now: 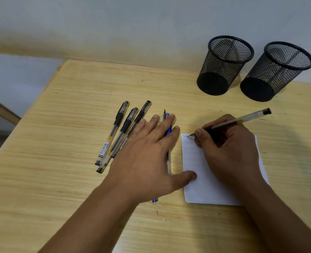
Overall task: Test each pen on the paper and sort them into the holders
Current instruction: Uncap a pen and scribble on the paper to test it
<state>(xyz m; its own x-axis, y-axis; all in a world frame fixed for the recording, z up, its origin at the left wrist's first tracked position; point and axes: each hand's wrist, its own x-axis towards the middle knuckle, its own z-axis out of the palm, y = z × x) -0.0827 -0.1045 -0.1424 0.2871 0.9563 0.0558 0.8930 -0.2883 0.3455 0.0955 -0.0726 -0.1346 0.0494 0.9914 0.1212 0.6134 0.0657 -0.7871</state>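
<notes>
Wooden table (78,179), pale grain, set against a light wall. White paper (205,187) lies flat on it, a small ruled sheet; taken here as the landmark. Right hand (229,148) rests on the paper's upper half, fingers and thumb curled tight round a clear-barrelled black gel pen (231,123), held in a writing grip. Pen tip touches the paper at its top left corner, beside a short handwritten mark, too small to read surely. Pen's rear end points up and away to the right of the paper, toward the holders. Left hand (147,157) lies flat just left of the paper, fingers straight and spread, gripping nothing; thumb tip presses on the paper's left edge. Under that hand's fingers, just left of the paper: a blue pen (167,128) and a clear pen (168,161) beside it, both mostly covered, the two running roughly parallel to the paper's left edge. Farther left of the paper, three black gel pens (120,134) lie side by side, touching or nearly so, capped ends pointing away from the person; the nearest of them is partly under the left hand. Beyond the paper, toward the wall: two black mesh pen holders, left holder (222,70) and right holder (277,73), upright, close together, nothing visible inside either.
</notes>
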